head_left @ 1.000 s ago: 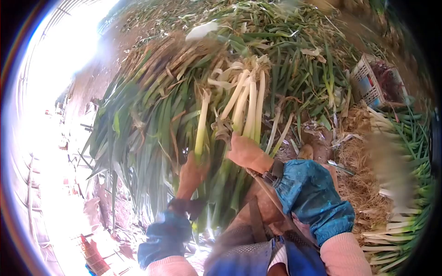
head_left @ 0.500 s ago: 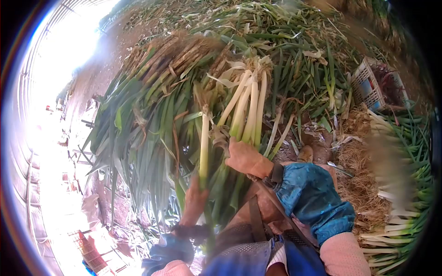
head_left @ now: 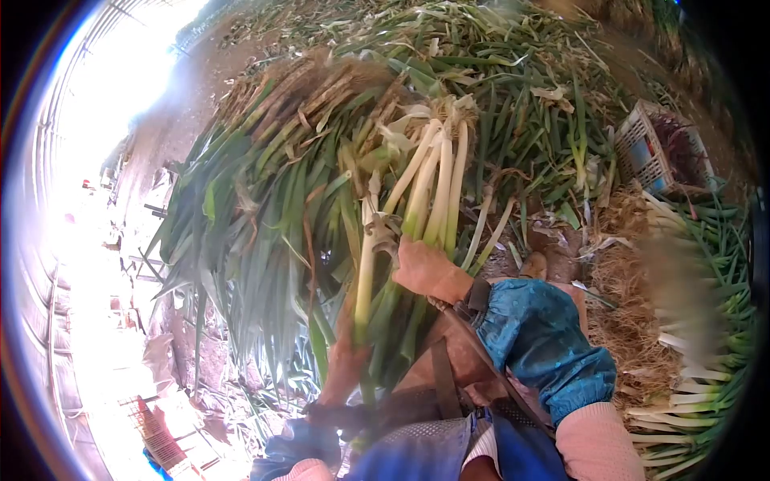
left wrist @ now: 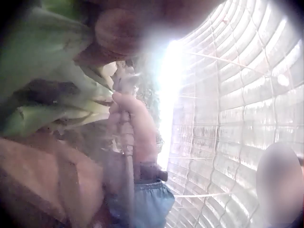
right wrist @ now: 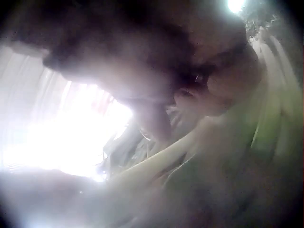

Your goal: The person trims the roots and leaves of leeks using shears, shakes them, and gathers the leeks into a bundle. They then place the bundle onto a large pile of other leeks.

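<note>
Several peeled leeks (head_left: 437, 180) with white stems and rooty tops lie side by side. The right hand (head_left: 431, 268) grips them at the green part, with a hooked grey strip (head_left: 385, 236) beside its fingers. A single leek (head_left: 366, 276) stands to their left, its green lower end gripped in the left hand (head_left: 346, 365), which is blurred. In the left wrist view the right hand (left wrist: 135, 116) shows with curled fingers near the leek stems. The right wrist view is hazy, with a pale leek stem (right wrist: 161, 161) crossing below dark, blurred fingers.
Unpeeled leeks (head_left: 257, 192) with brown roots are heaped at the left. Cut leaves (head_left: 529, 120) cover the ground behind. A plastic crate (head_left: 642, 152) stands at the back right, above rows of cleaned leeks (head_left: 706, 401). Another crate (head_left: 160, 433) is at the lower left.
The left hand has moved down toward the body, and the single leek has come down with it. The right hand has stayed nearly still on the bunch.
</note>
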Demonstrator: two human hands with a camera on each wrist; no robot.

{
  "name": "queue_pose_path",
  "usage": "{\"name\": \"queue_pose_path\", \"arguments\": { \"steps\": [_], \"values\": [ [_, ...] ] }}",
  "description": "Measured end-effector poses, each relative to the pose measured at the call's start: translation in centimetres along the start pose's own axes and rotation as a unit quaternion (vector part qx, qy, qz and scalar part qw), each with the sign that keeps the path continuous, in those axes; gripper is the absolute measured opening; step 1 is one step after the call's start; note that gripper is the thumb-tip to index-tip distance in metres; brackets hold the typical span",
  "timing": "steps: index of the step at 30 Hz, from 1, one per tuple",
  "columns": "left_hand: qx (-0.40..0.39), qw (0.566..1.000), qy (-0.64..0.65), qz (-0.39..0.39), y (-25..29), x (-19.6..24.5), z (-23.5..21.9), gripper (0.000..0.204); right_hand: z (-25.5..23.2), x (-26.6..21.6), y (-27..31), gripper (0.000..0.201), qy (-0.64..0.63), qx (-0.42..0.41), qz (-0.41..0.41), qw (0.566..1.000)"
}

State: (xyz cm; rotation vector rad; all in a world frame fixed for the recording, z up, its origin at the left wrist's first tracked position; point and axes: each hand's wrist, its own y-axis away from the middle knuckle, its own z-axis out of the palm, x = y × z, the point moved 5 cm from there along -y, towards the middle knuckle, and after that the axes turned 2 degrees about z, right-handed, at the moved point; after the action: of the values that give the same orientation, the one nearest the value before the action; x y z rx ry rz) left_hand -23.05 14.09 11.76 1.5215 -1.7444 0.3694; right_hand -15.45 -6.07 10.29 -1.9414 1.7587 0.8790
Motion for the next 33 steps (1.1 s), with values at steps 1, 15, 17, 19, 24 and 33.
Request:
{"name": "queue_pose_path", "arguments": {
  "steps": [1,15,17,19,24,33],
  "values": [
    [0.002,1.0,-0.005,0.018,0.4,-0.4,0.1,0.066,0.1,0.1,0.0,0.039,0.001,-0.003,0.002,1.0],
    [0.039,0.966,-0.188,0.174,-17.9,6.5,5.5,0.046,-6.4,4.6,1.8,0.052,0.024,0.164,0.148,0.975],
    [0.013,0.964,-0.22,0.15,-15.3,4.1,8.5,0.046,-6.8,6.1,1.6,0.05,0.024,0.175,0.188,0.966],
    [0.022,0.964,-0.222,0.146,-12.2,4.4,8.3,0.046,-5.8,6.2,1.3,0.053,0.0,0.131,0.175,0.976],
    [-0.007,0.967,-0.207,0.148,-7.9,4.1,5.8,0.046,-6.0,7.1,-0.4,0.048,0.028,0.163,0.15,0.975],
    [0.268,0.862,-0.43,0.022,-21.3,-0.8,-10.4,0.056,-4.7,6.7,-0.3,0.049,-0.049,0.103,0.192,0.975]
  ]
}}
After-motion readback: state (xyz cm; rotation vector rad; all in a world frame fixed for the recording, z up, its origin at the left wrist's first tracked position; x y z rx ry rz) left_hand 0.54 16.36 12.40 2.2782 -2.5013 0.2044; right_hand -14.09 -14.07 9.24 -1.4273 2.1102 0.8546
